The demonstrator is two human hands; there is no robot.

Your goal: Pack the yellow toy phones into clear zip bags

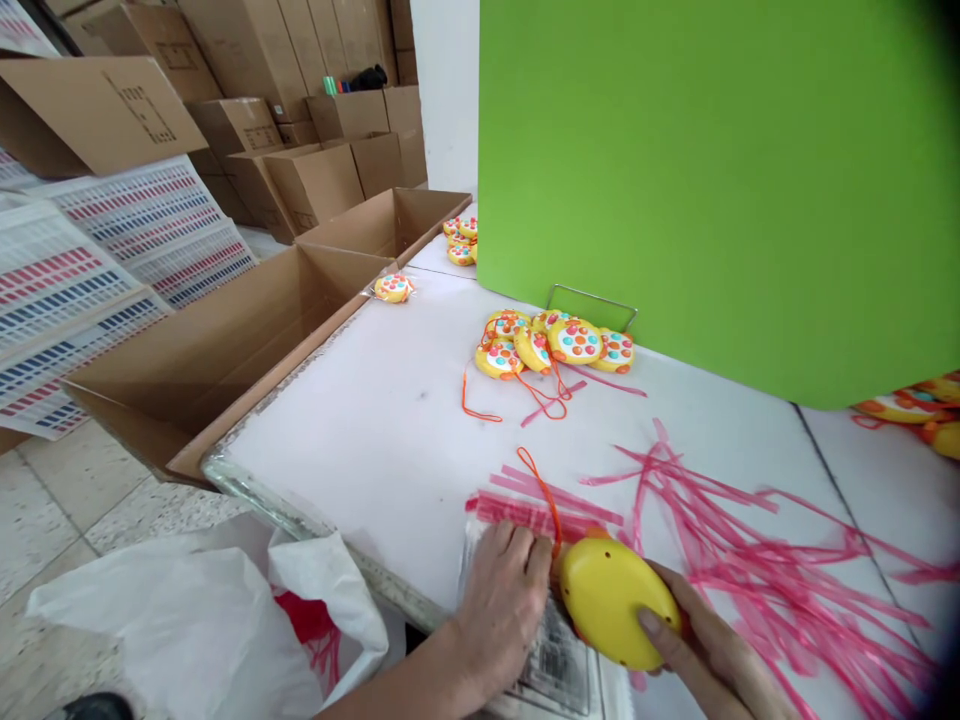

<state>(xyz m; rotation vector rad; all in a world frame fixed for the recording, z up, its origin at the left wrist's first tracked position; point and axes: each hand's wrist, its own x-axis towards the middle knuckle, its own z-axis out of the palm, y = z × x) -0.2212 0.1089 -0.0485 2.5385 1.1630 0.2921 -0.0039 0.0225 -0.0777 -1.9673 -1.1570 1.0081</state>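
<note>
My right hand (pixel 709 640) grips a yellow oval plastic toy (pixel 619 600), its plain back with small screw holes facing up and my thumb on its lower edge. An orange cord loop (pixel 546 485) runs from the toy's left end and lies over the table. My left hand (pixel 506 600) is closed beside that end, with bent fingers next to the cord; what its fingertips pinch is hidden. Under both hands lies a stack of clear plastic bags (pixel 559 665) with a pink top strip (pixel 517 510). Loose pink strips (pixel 750 530) are heaped at the right.
Several yellow dotted toys (pixel 576 341) lie by a wire stand under a green panel (pixel 697 180). A bagged toy (pixel 394 288) sits near the table's left edge. Beyond that edge stands an open cardboard box (pixel 225 340). A white plastic bag (pixel 202 610) hangs below.
</note>
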